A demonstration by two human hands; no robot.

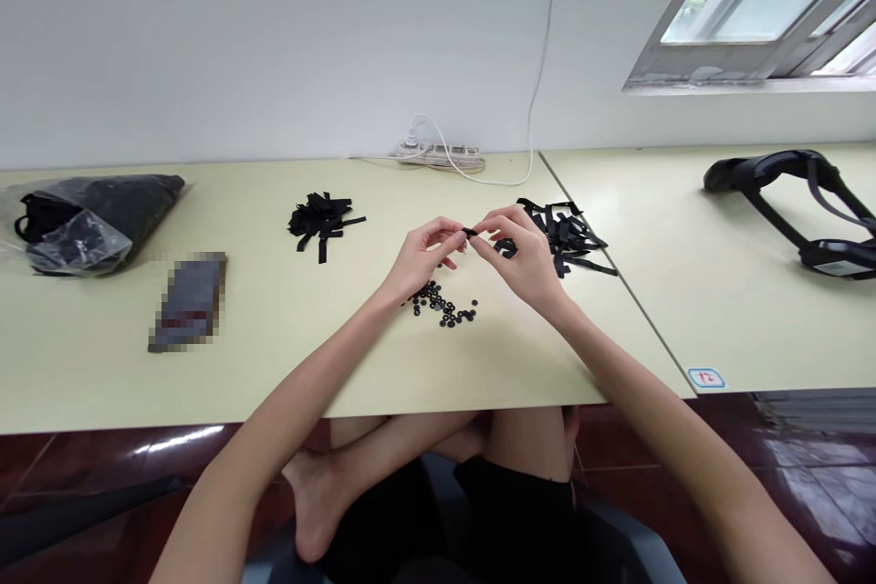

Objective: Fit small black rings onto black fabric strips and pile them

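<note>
A: Layout, left to right?
B: Bag [147, 210] far left, likely parked out of the hands' way. Then left pile [323, 217], black strips lying loose on the table [274, 365], apart from the left hand [421, 260]. Discs [448, 306] next, scattered between the forearms, probably so either hand can reach them.
A: Black piece [469, 233]?
B: Between both hands, beyond the discs. Held at the fingertips, I'd say because it's small and needs steadying. Detail too tiny to tell.
A: Right side?
B: Right pile [568, 237], partly hidden by the right hand [516, 251], handy for it. Headset [780, 173] far right, likely just set aside.
A: Poses?
B: Left: thumb and fingertips pinching the black piece, lower fingers curled. Right: thumb and index pinching its other side, hand angled inward. Forearms reach forward and converge.
</note>
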